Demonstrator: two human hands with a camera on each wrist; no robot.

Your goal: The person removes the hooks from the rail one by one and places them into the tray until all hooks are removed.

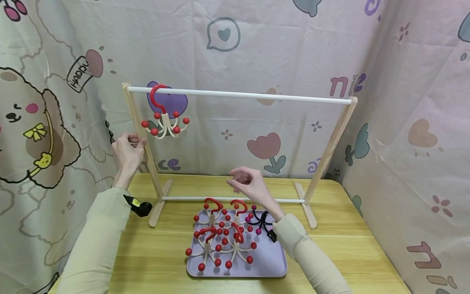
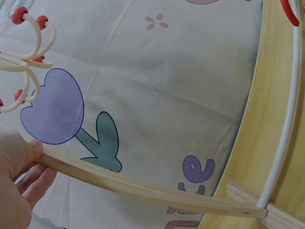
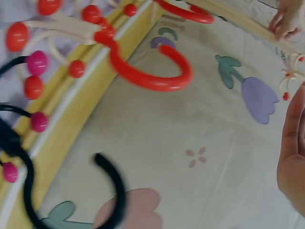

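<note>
My left hand grips the left wooden post of a hanging rack, thumb on one side and fingers on the other. Near it, a cream hanger with red balls hangs by its red hook from the rack's white top rod. My right hand is raised over the back of a lilac tray, fingers loosely bent and holding nothing. On that tray stand several more cream hangers with red hooks, beside a black hanger with pink balls.
The rack's right wooden post rises from a foot on the wooden table. A white lower rod runs between the posts just behind the tray. Patterned curtain encloses the back and sides.
</note>
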